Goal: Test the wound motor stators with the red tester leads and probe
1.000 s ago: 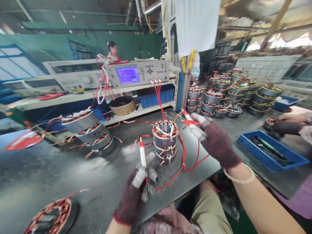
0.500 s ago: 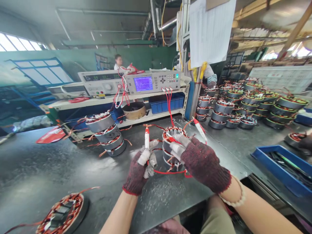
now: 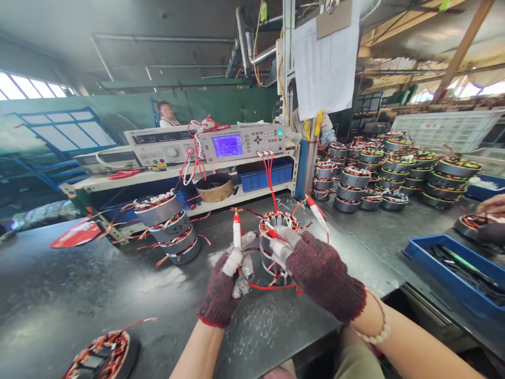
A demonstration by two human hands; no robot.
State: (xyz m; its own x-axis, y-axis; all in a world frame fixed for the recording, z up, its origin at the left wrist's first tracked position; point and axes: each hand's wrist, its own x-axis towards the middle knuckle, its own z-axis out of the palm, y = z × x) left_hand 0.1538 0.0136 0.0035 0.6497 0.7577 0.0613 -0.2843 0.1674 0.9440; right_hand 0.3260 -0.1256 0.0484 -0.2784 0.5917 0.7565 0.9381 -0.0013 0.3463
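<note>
My left hand [image 3: 226, 279], in a dark red knit glove with taped fingertips, grips a red-and-white test probe [image 3: 236, 231] upright. Its tip meets the end of a copper lead wire. A stack of motor stators [image 3: 268, 258] with copper windings stands just right of it. My right hand [image 3: 311, 263], gloved alike, is closed over the stack's near right side around another red-and-white test probe [image 3: 270, 230], mostly hidden by the fingers. A third red-and-white probe [image 3: 316, 215] sits at a copper lead right of the stack. Red cable [image 3: 268, 287] loops in front.
A tester with a lit screen [image 3: 226, 146] stands on a shelf behind, its red cables running down. More stator stacks stand at left [image 3: 169, 226] and back right [image 3: 351, 184]. A single stator [image 3: 126, 350] lies front left. A blue tray [image 3: 418, 252] and another person's hand [image 3: 493, 205] are at right.
The view has shifted slightly, and the scene sits lower and further left. Both hands keep their places at the stack. The other person's hand shows more at the right edge.
</note>
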